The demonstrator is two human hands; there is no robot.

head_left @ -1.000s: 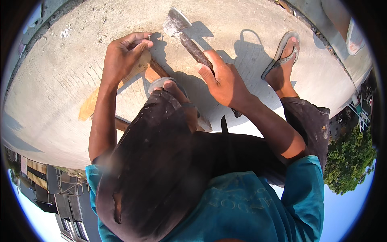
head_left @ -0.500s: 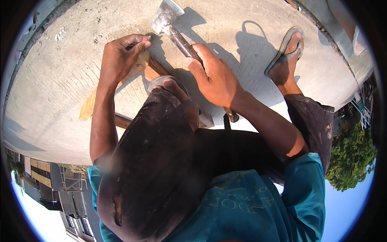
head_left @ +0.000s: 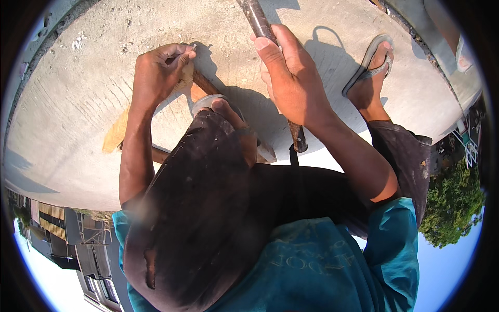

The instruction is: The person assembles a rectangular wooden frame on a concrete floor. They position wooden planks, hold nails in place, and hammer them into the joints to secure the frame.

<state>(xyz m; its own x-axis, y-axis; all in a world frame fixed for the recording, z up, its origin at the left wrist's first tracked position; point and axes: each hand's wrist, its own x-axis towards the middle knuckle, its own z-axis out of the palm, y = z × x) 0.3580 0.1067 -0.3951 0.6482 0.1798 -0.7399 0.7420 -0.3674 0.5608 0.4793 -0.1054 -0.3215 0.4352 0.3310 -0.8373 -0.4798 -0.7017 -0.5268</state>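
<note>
— What sort of place is showing here?

— An outdoor building site, up high. Hard sun is falling on a bare, rough concrete slab (head_left: 78,119), casting sharp shadows.

— What is pointing to height?

— Neighbouring buildings (head_left: 62,239) are lying below the slab edge, a treetop (head_left: 452,203) is sitting under it too, and open sky is showing beyond.

— Any sign of work?

— A wooden plank (head_left: 117,136) is lying on the concrete, and a person in flip-flops (head_left: 371,62) is crouching there.

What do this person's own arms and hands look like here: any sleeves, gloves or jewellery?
Both forearms are bare, and the left hand and right hand wear no gloves. No rings, watch or wristbands are visible. Short teal sleeves end above the elbows, part of a teal T-shirt with faint print on the chest.
</note>
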